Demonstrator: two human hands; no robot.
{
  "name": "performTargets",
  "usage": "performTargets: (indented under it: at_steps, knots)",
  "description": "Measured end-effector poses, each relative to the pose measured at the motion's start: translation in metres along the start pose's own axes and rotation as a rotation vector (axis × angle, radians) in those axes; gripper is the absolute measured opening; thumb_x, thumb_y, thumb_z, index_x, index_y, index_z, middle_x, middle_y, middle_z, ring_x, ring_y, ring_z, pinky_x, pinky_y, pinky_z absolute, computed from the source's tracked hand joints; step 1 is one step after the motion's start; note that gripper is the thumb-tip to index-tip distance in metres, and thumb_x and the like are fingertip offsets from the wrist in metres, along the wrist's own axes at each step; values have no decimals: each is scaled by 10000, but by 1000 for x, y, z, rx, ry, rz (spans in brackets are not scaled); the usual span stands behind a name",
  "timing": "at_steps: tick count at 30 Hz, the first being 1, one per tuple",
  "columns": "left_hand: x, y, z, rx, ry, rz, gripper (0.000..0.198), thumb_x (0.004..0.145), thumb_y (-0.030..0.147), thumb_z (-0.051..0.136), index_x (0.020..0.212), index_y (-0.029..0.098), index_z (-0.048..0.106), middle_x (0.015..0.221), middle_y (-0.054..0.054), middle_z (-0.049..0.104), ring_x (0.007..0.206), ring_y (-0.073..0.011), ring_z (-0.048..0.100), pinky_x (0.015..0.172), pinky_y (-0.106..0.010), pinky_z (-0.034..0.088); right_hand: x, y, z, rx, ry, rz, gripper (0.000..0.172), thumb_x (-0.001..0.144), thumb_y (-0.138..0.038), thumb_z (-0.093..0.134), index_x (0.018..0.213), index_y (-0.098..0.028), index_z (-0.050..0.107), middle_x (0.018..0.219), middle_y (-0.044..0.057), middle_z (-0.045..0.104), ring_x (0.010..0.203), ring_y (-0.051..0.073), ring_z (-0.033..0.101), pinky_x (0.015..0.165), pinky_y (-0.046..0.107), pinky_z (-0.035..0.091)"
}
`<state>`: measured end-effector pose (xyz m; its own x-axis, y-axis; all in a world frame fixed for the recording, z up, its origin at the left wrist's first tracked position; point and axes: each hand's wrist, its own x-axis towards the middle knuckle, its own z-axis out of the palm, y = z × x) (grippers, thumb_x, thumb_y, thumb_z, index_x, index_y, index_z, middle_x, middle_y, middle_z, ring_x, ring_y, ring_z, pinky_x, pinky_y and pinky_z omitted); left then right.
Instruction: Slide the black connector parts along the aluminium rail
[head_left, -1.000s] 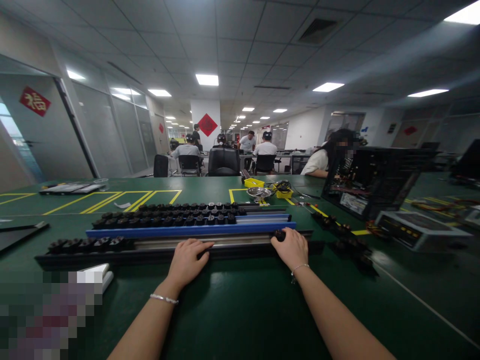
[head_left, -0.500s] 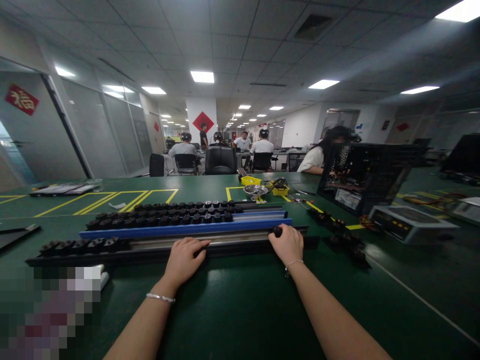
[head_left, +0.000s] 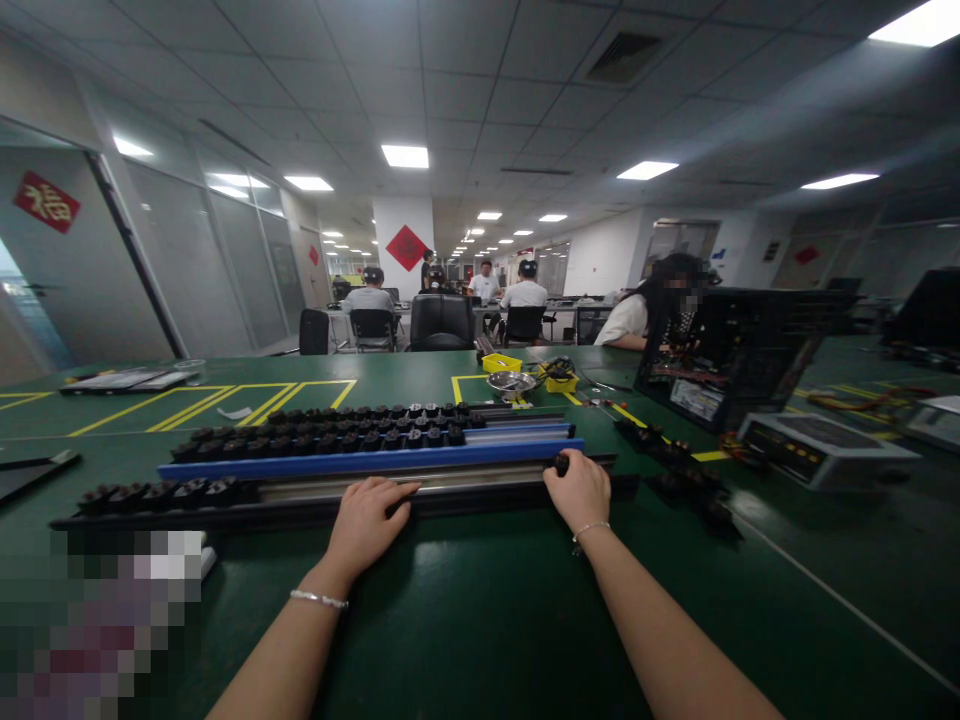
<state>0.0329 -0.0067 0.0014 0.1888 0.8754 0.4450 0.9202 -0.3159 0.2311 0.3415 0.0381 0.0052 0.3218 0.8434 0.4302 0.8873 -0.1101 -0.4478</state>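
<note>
My left hand (head_left: 370, 518) lies over the near edge of a black rail (head_left: 300, 508), fingers stretched out and thumb apart. Near the rail's right end, my right hand (head_left: 579, 490) is closed around a small black part (head_left: 561, 463); its lower side is hidden by my fingers. A silvery strip (head_left: 465, 482) runs along the rail's channel. At its left end sits a row of black parts (head_left: 161, 494) of a similar look. Just behind lies a blue rail (head_left: 360, 462), with more rows of black parts (head_left: 330, 440) beyond it.
Loose black parts (head_left: 694, 483) lie to the right, by a grey power supply (head_left: 821, 450) and an open computer case (head_left: 750, 350). A metal bowl (head_left: 511, 383) and a yellow bin (head_left: 501, 362) stand behind. A co-worker (head_left: 634, 315) sits across the green table (head_left: 480, 620).
My right hand and the black part in it have shifted very slightly to the right. My left hand has stayed in place on the rail.
</note>
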Motion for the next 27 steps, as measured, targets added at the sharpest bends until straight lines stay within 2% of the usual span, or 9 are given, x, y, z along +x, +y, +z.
performTargets:
  at_steps: [6, 13, 27]
  knots:
    - [0, 0, 0, -7, 2, -6, 327, 789, 356, 431, 1068, 354, 601, 974, 8, 670, 986, -198, 518, 854, -380, 335, 0, 0, -3, 10, 0, 10, 369, 711, -263, 450, 1056, -157, 525, 1019, 83, 604, 1019, 207, 494, 932, 337, 260]
    - [0, 1, -1, -15, 0, 2, 327, 793, 351, 429, 1075, 352, 594, 958, 10, 671, 987, -198, 517, 853, -379, 332, -1, 3, 0, -20, 29, 35, 382, 711, -314, 451, 1057, -172, 531, 1042, 77, 603, 1074, 230, 460, 998, 409, 161]
    - [0, 2, -2, -2, -14, -1, 332, 797, 356, 413, 1079, 357, 590, 954, 17, 673, 991, -196, 522, 849, -370, 338, 2, 4, -2, -15, 46, 58, 402, 705, -263, 442, 1090, -167, 512, 1025, 85, 605, 1024, 210, 494, 957, 364, 224]
